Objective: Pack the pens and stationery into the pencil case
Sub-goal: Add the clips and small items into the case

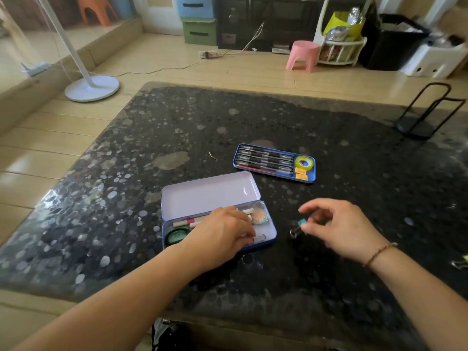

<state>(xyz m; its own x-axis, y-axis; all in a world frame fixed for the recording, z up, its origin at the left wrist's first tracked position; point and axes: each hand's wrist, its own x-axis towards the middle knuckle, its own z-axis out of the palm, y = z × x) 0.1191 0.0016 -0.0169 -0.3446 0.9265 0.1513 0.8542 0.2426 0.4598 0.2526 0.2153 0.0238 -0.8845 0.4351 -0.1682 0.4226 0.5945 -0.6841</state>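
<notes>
**Open tin on speckled tabletop, both hands at work**

Far left, on the tiled floor: a white fan stand (91,87) with round base, cable trailing to a power strip (208,54). Stacked blue and green drawer boxes (198,20) at the back wall.

Tabletop (126,173): dark, glossy, pebble-patterned, glare along its left side.

Open pencil case (210,193), lilac lid tipped back, lies near centre. Tray holds a green tape roll (176,235) at its left end, white-and-pink pens (187,222) lengthwise, and a small clear bag (260,215) at its right end. The left hand (222,233) rests over the tray with fingers curled down; it hides much of the contents, and whether it grips anything cannot be told.

Behind, well apart: a blue tray (274,163) filled with black pens, yellow tape and orange erasers.

Right of the case, the right hand (339,225) pinches a teal binder clip (300,226) between thumb and fingertips, just above the tabletop; other fingers loosely spread.

Further right: pink stool (302,55) on the floor, white rack (340,50), black wire holder (425,115) on the tabletop's far corner.
</notes>
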